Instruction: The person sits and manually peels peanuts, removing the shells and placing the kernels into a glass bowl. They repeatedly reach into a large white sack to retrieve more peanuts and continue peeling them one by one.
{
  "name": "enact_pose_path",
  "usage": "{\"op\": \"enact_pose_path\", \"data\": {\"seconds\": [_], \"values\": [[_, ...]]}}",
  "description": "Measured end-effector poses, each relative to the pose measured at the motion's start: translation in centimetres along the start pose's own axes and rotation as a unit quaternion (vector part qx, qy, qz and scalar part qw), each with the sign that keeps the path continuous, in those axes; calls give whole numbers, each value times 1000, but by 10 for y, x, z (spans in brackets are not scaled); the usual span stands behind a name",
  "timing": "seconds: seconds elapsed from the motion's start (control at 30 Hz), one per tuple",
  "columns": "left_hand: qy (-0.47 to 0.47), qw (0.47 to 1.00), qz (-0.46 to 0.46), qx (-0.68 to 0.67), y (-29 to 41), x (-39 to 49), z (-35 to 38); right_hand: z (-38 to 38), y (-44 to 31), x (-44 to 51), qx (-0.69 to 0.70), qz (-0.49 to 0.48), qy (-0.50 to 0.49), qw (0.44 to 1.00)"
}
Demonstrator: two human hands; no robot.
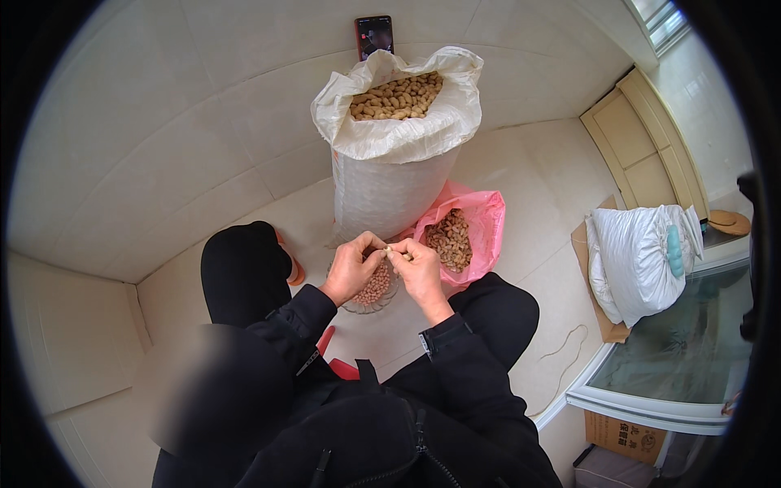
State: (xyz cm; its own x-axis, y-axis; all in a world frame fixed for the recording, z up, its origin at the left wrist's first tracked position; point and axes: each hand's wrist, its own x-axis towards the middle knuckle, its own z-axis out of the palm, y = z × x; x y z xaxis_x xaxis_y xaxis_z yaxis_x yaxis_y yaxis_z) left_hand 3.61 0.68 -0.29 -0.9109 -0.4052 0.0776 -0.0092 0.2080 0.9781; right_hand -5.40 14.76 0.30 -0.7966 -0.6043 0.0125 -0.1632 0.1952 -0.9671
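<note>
My left hand (357, 268) and my right hand (418, 268) meet at the fingertips, pinching a small pale peanut (388, 249) between them. Another peanut pod (407, 257) seems tucked in my right fingers. Right below, partly covered by my hands, a clear glass bowl (365, 310) holds pinkish shelled peanut kernels (373, 288). Just right of my right hand, a pink plastic bag (490, 229) gapes with brown pieces (450, 241) inside, apparently peanut shells. Beyond my hands stands a tall white woven sack (396, 183), its top rolled back around unshelled peanuts (399, 97).
A phone (374, 38) leans against the tiled wall behind the sack. My knees flank the bowl. To the right, a tied white sack (640, 262) rests on cardboard beside a glass-topped surface (677, 348). String (573, 354) trails over the floor; a cardboard box (625, 436) sits lower right.
</note>
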Motion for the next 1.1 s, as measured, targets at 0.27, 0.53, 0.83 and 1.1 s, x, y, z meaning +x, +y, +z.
{"op": "enact_pose_path", "data": {"seconds": [0.27, 0.53, 0.83, 1.1], "values": [[-26, 987, -54, -151, -6, 2, 2, 4, 5, 0, 120, 47, 3, 992], [-41, 950, -93, -295, -19, 6, -3, 1, 10, 5, 303, 126, -20, 944], [11, 956, -131, -262, -21, 7, -11, 1, 17, 2, 44, 35, -16, 998], [27, 970, -119, -212, -24, 6, -14, 6, 30, 4, -121, -46, 8, 992]]}}
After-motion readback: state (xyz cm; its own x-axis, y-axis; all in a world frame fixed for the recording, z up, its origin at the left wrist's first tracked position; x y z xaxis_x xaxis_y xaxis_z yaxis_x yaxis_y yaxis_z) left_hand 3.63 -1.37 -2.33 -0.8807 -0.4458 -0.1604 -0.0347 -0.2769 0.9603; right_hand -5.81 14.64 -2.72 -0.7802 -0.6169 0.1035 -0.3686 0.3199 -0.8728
